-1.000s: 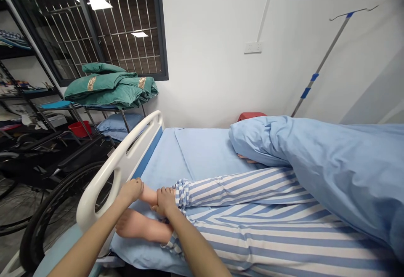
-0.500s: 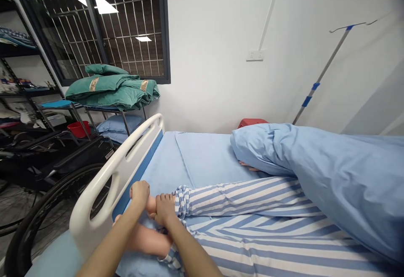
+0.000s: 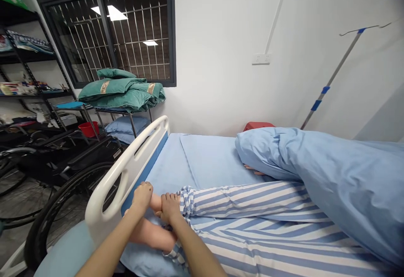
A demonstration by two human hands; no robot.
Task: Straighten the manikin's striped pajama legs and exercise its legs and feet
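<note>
A figure in blue-and-white striped trousers point(image 3: 246, 199) lies on the bed, its bare lower legs pointing left. My left hand point(image 3: 142, 195) is closed around the foot of the far leg, close to the bed's end board. Just to the right, my right hand point(image 3: 170, 206) wraps round that leg above the ankle point(image 3: 155, 202), beside the bunched trouser cuff point(image 3: 187, 199). The near leg point(image 3: 154, 234) rests on the sheet under my forearms, its foot partly hidden by my left arm. My fingers' undersides are out of sight.
A white end board point(image 3: 101, 201) closes the bed's left side, with a wheelchair wheel point(image 3: 41, 226) beyond it. A blue quilt point(image 3: 334, 176) covers the figure's upper part. Green folded bedding point(image 3: 126, 94) lies below the window. An IV pole point(image 3: 331, 77) stands at the back right.
The whole view has shifted slightly, so the scene sits a little further right and lower. Both hands keep their hold on the far leg, with little visible movement.
</note>
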